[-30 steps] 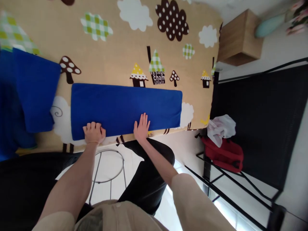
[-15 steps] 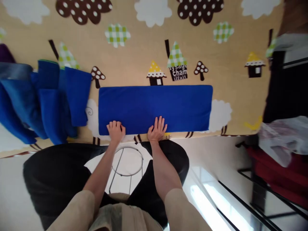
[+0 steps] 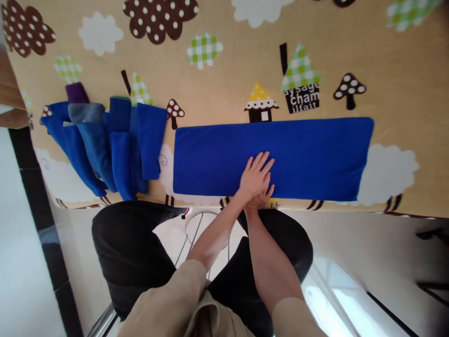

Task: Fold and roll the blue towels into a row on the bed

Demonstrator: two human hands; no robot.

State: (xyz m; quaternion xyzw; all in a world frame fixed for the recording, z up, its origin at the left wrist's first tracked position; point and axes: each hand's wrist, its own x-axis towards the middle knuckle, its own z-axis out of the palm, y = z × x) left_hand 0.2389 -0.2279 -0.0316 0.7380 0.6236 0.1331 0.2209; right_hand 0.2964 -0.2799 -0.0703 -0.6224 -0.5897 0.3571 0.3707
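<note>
A long blue folded cloth [image 3: 308,159] lies flat along the near edge of the table. My left hand [image 3: 255,178] rests flat on its middle, fingers stretched out and pointing away from me. Under it, at the cloth's near edge, is my right hand [image 3: 261,200]; the left one crosses over and covers part of it. The right hand's visible fingers are stretched out against the cloth. Neither hand grips anything.
To the left lies a heap of rolled or folded blue cloths [image 3: 121,159], with a purple piece [image 3: 77,92] at its back. A beige printed tablecloth [image 3: 224,79] covers the table. Below the edge are my knees and a round metal stool frame [image 3: 201,224].
My left hand has moved right, from the cloth's near left part to its middle, partly over my right hand. The view has shifted left. The blue cloth remains flat.
</note>
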